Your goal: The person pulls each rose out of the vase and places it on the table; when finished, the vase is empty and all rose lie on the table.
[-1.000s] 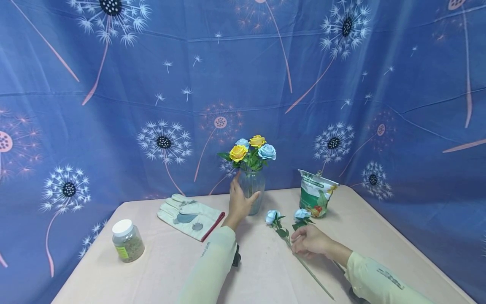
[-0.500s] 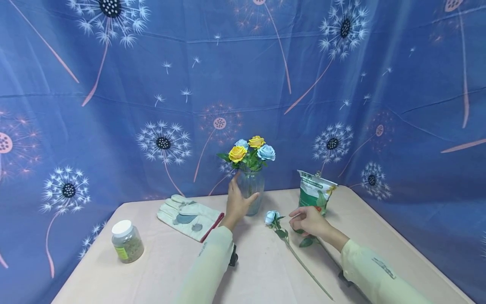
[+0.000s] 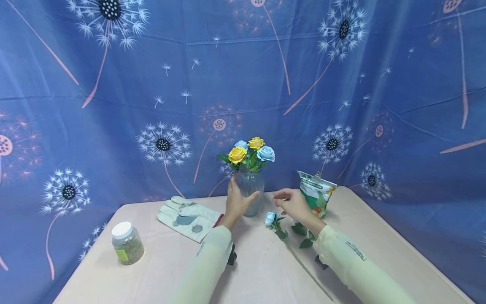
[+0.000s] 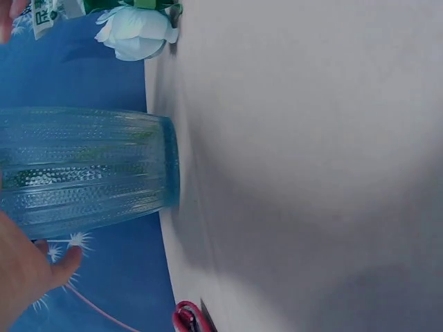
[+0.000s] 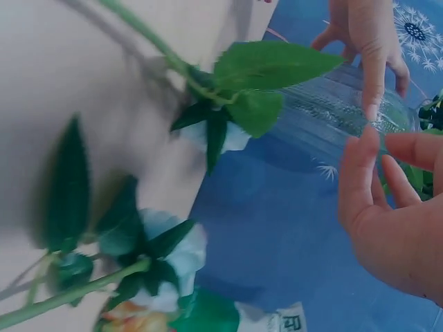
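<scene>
My left hand (image 3: 236,204) grips the ribbed clear glass vase (image 3: 255,189), thumb across its front and fingers along its left side. Yellow roses (image 3: 237,155) and light blue roses (image 3: 265,153) stand in it. Between the vase and a snack-like bag hovers my right hand (image 3: 293,204), fingers loosely bent and nothing in them. Below it a blue rose (image 3: 271,218) lies on the table, its long stem running toward the front. A second blue rose (image 5: 173,252) lies farther right; in the head view its bloom is hidden by the right hand and only leaves (image 3: 303,236) show.
A green and white printed bag (image 3: 317,192) stands at the back right. Left of the vase lies a pale work glove (image 3: 191,219) with a red cuff. A white-lidded jar (image 3: 128,245) stands at the left. Behind the table hangs a blue dandelion-print curtain (image 3: 243,63).
My right hand has risen from the right-hand blue rose and moved left and back toward the vase. My left hand stays on the vase.
</scene>
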`<state>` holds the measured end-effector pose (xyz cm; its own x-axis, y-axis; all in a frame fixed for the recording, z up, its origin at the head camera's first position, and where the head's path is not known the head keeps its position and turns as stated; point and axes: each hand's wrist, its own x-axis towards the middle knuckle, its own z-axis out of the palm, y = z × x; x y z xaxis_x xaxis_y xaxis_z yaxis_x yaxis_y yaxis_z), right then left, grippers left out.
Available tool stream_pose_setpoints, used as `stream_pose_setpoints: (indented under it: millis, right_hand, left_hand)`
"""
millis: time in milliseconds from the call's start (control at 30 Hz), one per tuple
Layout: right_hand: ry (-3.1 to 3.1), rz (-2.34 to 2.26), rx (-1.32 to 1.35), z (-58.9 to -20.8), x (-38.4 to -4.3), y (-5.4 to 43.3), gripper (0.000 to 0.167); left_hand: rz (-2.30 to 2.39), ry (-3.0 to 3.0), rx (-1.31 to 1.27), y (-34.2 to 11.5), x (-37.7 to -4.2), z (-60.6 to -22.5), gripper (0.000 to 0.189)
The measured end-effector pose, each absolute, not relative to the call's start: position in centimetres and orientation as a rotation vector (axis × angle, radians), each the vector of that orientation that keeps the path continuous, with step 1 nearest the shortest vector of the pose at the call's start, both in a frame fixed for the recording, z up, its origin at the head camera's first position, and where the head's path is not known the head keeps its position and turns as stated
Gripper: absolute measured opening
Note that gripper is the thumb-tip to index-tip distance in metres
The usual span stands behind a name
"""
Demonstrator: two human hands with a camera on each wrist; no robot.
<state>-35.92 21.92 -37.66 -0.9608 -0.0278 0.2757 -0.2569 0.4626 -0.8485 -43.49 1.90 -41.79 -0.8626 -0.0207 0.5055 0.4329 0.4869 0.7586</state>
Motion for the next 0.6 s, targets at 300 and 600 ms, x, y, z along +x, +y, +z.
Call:
stream_pose_setpoints:
  millis: [300, 600]
  right_hand:
    - [-2.261, 1.524, 0.256, -35.0, -37.4, 19.3, 0.021]
    - [-2.025, 1.549, 0.252, -33.9, -38.2, 16.8, 0.019]
  left_hand:
    - [-1.35, -2.229, -0.38, 1.8, -44.0, -41.1, 0.104]
    - [-1.39, -2.187, -0.388, 2.3, -43.9, -41.3, 0.106]
